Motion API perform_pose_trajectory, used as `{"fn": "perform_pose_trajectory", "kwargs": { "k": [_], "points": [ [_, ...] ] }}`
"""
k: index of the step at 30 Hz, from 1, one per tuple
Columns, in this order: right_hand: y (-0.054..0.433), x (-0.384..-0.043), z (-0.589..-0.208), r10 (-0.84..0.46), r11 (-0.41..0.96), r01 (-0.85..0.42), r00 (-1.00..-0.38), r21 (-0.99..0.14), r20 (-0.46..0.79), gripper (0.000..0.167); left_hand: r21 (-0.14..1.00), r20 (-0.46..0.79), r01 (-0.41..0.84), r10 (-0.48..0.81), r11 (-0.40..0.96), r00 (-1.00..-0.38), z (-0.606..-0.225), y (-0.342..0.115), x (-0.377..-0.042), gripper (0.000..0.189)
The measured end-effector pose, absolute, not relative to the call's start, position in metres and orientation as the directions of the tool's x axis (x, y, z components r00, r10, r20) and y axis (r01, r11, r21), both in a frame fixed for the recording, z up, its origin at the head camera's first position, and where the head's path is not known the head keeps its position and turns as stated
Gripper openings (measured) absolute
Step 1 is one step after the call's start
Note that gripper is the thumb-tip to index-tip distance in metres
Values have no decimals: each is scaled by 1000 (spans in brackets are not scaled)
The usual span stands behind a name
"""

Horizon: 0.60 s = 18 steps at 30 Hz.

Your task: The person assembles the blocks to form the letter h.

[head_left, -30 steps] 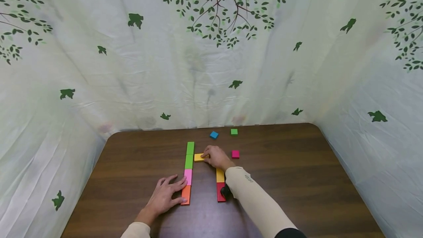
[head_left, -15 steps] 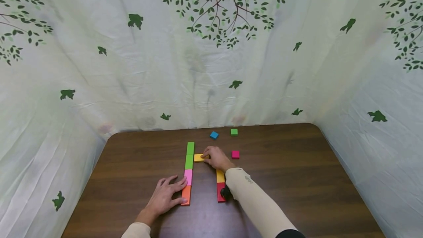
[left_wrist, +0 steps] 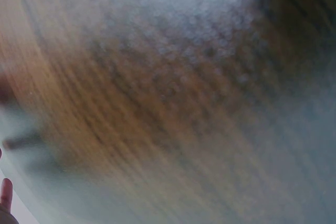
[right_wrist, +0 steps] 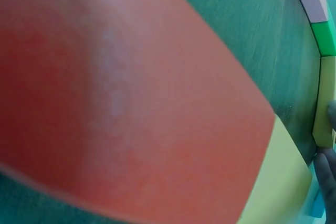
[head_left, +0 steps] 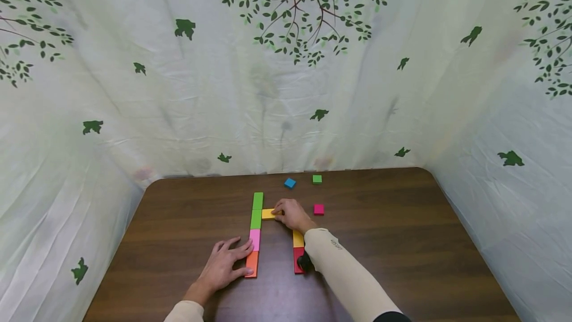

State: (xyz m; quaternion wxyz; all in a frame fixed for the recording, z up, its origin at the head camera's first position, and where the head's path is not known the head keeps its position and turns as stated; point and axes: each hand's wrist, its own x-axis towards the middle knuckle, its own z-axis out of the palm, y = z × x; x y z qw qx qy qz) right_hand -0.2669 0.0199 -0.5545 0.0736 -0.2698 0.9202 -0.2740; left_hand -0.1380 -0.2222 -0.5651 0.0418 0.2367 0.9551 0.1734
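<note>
A column of flat blocks runs away from the person: orange [head_left: 251,264], pink [head_left: 254,239], then two green ones [head_left: 256,219]. My left hand [head_left: 220,264] lies at its near left side, fingers spread, with fingertips on the pink block and the thumb at the orange one. My right hand [head_left: 292,213] pinches the right end of a yellow block [head_left: 268,214], whose left end meets the nearer green block's side. Below the right wrist, a second yellow block [head_left: 298,239] and a red block [head_left: 298,257] form a shorter column, partly covered by the sleeve.
Toward the far edge of the brown table [head_left: 380,222] lie a blue block [head_left: 290,183] and a small green block [head_left: 317,179]. A magenta block [head_left: 319,209] sits right of the right hand. A white patterned curtain [head_left: 286,88] stands behind the table.
The yellow block in my right hand has shifted slightly left, closing a thin gap to the green block. My left hand stays in place.
</note>
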Motion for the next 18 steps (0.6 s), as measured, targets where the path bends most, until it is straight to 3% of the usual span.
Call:
{"fn": "perform_pose_trajectory", "kwargs": {
  "k": [9, 18],
  "points": [
    [19, -264, -555, -518, 693, -432, -855, -577, 18, 17, 346, 52, 463, 476, 816, -878, -567, -223, -138, 71],
    [18, -265, -556, -508, 704, -413, -861, -577, -4, 18, 356, 13, 444, 470, 822, -882, -566, -222, -138, 71]
  ]
}}
